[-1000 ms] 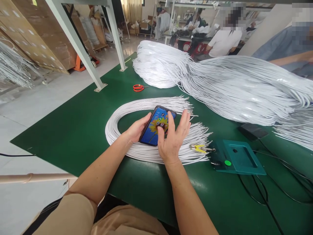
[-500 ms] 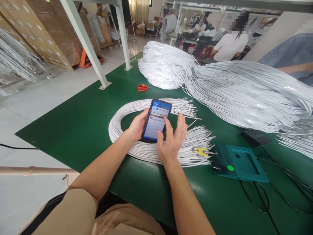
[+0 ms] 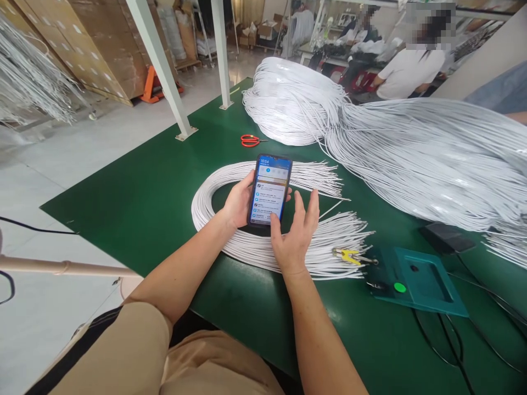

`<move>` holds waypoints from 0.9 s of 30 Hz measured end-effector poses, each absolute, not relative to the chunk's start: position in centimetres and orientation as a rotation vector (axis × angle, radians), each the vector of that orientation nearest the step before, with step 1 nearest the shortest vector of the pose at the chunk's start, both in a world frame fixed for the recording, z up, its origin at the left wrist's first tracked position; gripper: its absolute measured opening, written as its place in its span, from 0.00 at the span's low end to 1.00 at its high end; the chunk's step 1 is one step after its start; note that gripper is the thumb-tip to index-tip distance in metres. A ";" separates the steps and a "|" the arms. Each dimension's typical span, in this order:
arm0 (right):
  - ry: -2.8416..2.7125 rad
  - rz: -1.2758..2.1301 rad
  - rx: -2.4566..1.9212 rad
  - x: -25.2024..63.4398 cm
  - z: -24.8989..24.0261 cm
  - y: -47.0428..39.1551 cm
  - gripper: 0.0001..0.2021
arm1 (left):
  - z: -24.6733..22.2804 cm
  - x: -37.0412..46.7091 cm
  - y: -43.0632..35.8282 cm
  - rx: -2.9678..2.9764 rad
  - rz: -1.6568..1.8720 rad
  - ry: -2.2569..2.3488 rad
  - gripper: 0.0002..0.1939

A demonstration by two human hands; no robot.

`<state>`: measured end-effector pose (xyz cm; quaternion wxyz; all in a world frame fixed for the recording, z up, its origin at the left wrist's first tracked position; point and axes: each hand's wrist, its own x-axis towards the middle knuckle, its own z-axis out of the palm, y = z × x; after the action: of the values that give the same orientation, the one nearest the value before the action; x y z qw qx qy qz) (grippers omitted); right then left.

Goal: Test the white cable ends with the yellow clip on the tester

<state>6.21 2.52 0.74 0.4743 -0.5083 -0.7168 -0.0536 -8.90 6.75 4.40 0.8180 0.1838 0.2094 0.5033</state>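
Observation:
A black-framed smartphone (image 3: 269, 189) with a lit screen is gripped in my left hand (image 3: 239, 202), the fingers curled behind it. The screen shows a list of lines under a clock. My right hand (image 3: 295, 233) is beside its lower right, fingers spread, the thumb at the bottom edge of the screen. Beneath both hands lies a curved bundle of white cables (image 3: 203, 197), its cut ends fanned out to the right. Yellow-handled pliers (image 3: 349, 256) rest on the cable ends.
Red-handled scissors (image 3: 250, 141) lie behind the phone on the green table (image 3: 123, 192). A large heap of white cables (image 3: 411, 148) covers the back right. At right sits a teal device (image 3: 428, 280) with black cords. People sit beyond the table.
The phone screen now shows a longer list of lines. My right thumb has stayed by the phone's lower edge while its fingers drew back from the screen. The whole view has shifted slightly.

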 end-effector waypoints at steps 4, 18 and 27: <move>-1.745 -0.127 -1.246 6.0 1.1 2.2 0.31 | 4.3 -8.9 6.7 0.391 1.055 0.447 0.33; -1.718 -0.096 -1.241 6.3 1.0 2.4 0.32 | 4.5 -8.6 6.8 0.365 1.082 0.534 0.33; -1.653 -0.078 -1.243 6.8 1.1 2.7 0.28 | 4.2 -8.8 6.7 0.405 1.021 0.453 0.34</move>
<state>6.77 2.74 1.05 0.5108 -0.5162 -0.6867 -0.0325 -8.84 6.66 4.19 0.8286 0.1908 0.2134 0.4812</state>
